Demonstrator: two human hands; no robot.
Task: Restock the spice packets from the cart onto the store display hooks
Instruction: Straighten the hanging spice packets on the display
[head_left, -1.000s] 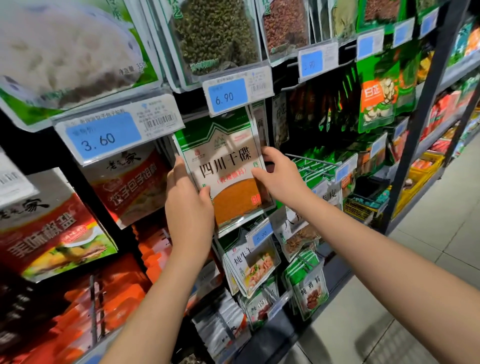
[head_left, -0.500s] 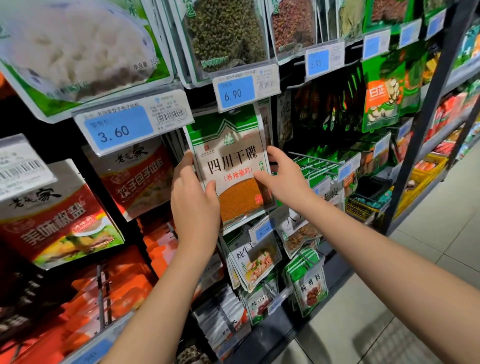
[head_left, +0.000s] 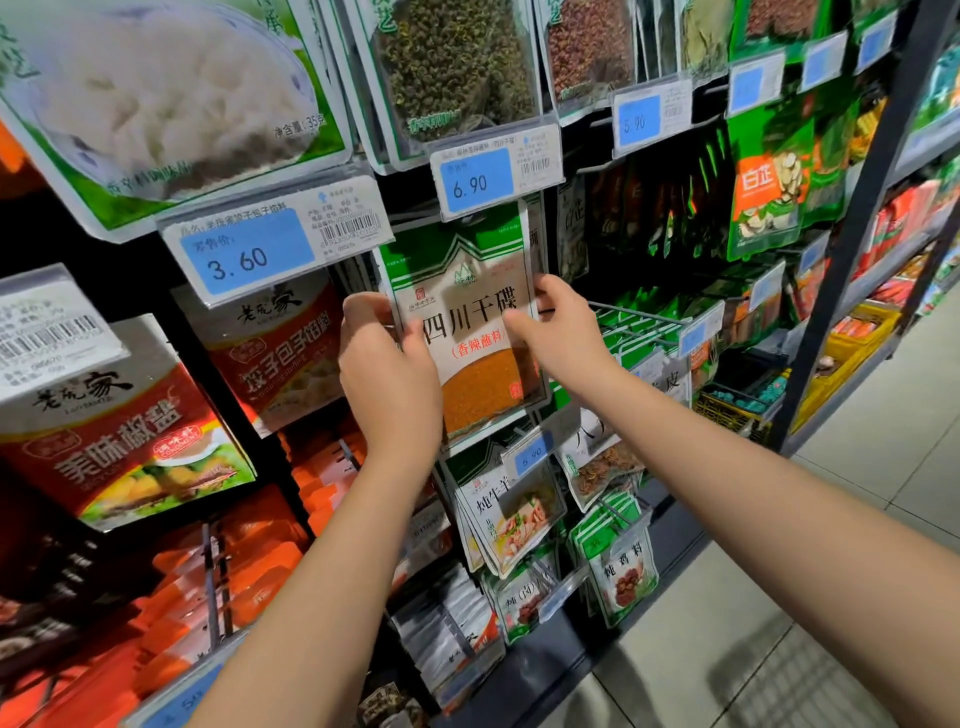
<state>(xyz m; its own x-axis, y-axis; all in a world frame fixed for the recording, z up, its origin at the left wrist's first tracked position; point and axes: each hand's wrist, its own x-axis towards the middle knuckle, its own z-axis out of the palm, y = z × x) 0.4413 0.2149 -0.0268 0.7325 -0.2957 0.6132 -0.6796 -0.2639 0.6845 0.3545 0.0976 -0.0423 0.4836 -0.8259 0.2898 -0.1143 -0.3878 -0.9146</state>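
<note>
A green-and-white spice packet (head_left: 470, 332) with an orange powder window hangs upright in front of the display, just under the 6.90 price tag (head_left: 493, 174). My left hand (head_left: 387, 369) grips its left edge, thumb across the front. My right hand (head_left: 563, 335) pinches its right edge at the same height. The packet's top edge is tucked behind the price tag, so the hook and the packet's hole are hidden. More packets of the same kind show behind it on the right.
Red packets (head_left: 283, 353) hang to the left under a 3.60 tag (head_left: 270, 241). Smaller green packets (head_left: 511, 512) hang below, and bare wire hooks (head_left: 631, 319) jut out to the right. A dark shelf upright (head_left: 852, 228) and tiled floor (head_left: 779, 623) lie further right.
Both hands have slid up the packet's edges, toward its upper half. The packet sits a little higher and straighter under the 6.90 tag.
</note>
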